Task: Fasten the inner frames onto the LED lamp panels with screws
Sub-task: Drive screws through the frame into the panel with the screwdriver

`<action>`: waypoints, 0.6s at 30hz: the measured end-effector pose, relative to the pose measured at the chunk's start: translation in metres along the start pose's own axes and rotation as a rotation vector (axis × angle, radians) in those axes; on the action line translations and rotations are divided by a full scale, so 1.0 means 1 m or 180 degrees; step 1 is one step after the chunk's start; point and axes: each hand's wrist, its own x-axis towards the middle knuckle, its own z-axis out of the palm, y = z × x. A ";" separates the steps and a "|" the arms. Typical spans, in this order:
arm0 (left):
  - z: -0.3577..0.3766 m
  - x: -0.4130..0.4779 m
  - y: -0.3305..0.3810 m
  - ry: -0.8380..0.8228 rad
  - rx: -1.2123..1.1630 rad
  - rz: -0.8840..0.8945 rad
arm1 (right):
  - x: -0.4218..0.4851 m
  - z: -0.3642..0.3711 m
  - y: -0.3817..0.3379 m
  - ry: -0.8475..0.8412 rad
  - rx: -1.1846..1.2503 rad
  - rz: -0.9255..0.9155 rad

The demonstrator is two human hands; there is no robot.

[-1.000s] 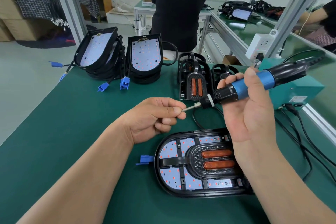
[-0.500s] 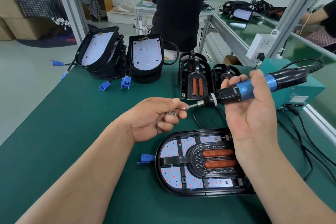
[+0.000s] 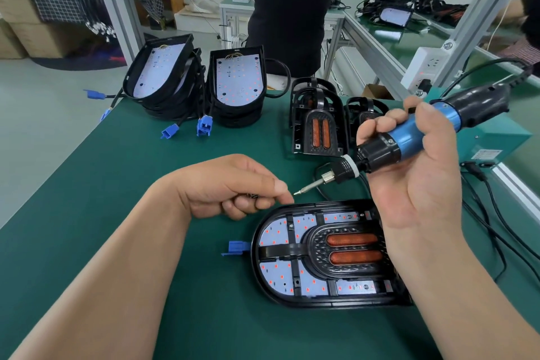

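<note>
The LED lamp panel [image 3: 277, 272] lies flat on the green table [image 3: 87, 184] just in front of us, below and between our hands. It is a black oval housing with a pale board dotted with small red LEDs. The inner frame [image 3: 280, 250] sits in it: black bars cross the board and run into a raised oval centre with two long orange lenses side by side. A blue connector [image 3: 235, 247] sticks out at the panel's left end.

Our right hand [image 3: 418, 184] grips the electric screwdriver [image 3: 409, 134] round its blue and black barrel, above the panel's right end, with the bit [image 3: 304, 188] slanting down to the left. Our left hand [image 3: 233, 187] hovers just above the panel's upper left edge, its fingers curled round small dark pieces [image 3: 251, 195] that we cannot identify, its thumb tip just beside the bit's tip.

Farther back stand spare inner frames [image 3: 318, 126], and to their left two stacks of bare panels [image 3: 238, 79] with blue plugs [image 3: 204, 126] on cables. A teal box [image 3: 491, 140] sits at the right, and a person in black [image 3: 292, 9] stands behind the table.
</note>
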 end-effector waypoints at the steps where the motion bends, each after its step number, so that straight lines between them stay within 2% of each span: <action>1: 0.000 -0.002 0.000 -0.0047 0.0081 -0.0013 | -0.001 0.000 -0.001 -0.0010 -0.0024 0.0028; 4: 0.002 -0.001 -0.002 -0.0101 0.0312 -0.0008 | -0.005 0.000 -0.003 -0.0078 -0.0119 0.0101; 10: 0.005 0.005 -0.005 0.0170 0.0559 -0.0148 | -0.013 0.005 -0.005 -0.0438 -0.0390 0.0266; 18: 0.005 0.010 -0.008 0.0294 0.0533 -0.0162 | -0.028 0.012 0.004 -0.0892 -0.0907 0.0511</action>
